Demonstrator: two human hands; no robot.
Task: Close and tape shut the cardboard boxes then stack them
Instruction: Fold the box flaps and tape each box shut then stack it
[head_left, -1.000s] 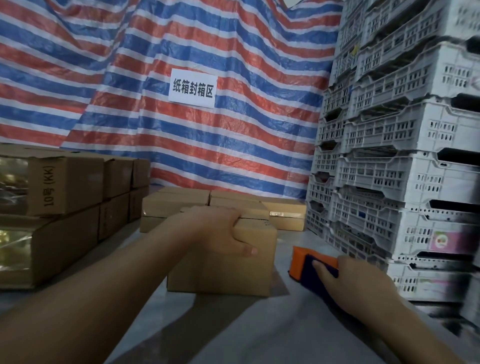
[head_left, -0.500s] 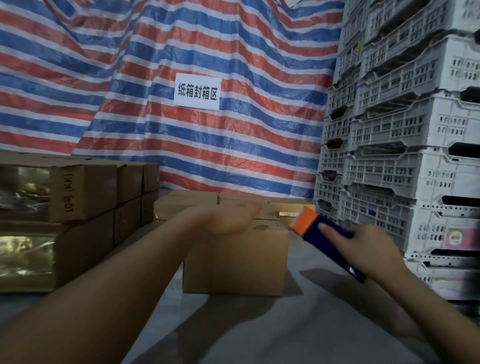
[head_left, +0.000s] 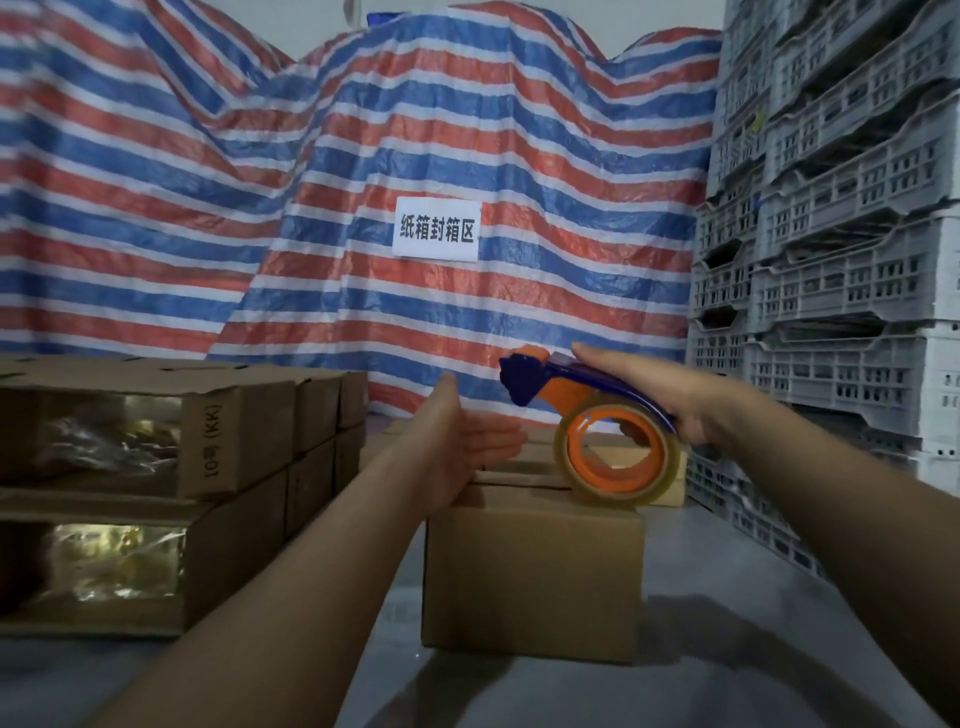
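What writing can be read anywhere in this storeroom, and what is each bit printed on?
"纸箱封箱区": black characters on the white paper sign fixed to the striped tarpaulin.
"10号 (KK)": printed sideways on the end of the upper cardboard box in the left stack.
No print shows on the box being taped, the tape dispenser or the white plastic crates.

A closed brown cardboard box (head_left: 532, 577) sits on the table, seemingly untaped, a tape dispenser (head_left: 587, 423) over its top.
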